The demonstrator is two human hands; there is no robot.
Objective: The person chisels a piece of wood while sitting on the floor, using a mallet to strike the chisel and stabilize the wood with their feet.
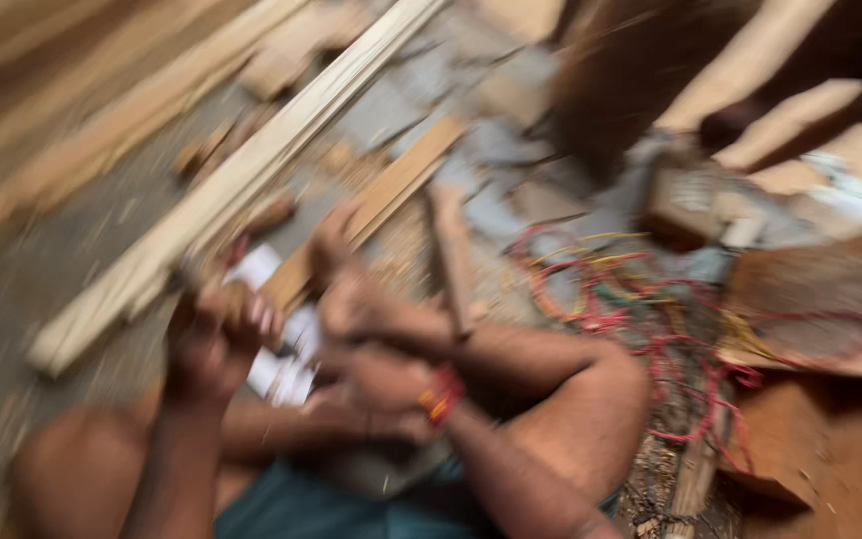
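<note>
Two hands at work over a littered floor point(12, 299), view badly blurred. Long plank point(221, 190) lies beyond the left hand point(214, 344); tangled red wire point(650, 319) sits well right of both. Left hand closed round a wooden piece point(296, 274); right hand point(356, 299) gripping it beside white paper point(281, 369). Judged: steady the piece on the lap, keep fingers away from the working edge.

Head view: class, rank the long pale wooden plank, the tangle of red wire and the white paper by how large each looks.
1. Long pale wooden plank, running across much of the picture.
2. Tangle of red wire.
3. White paper, partly hidden by the hands.
Motion blur and differing nearness make true sizes unsure.
</note>
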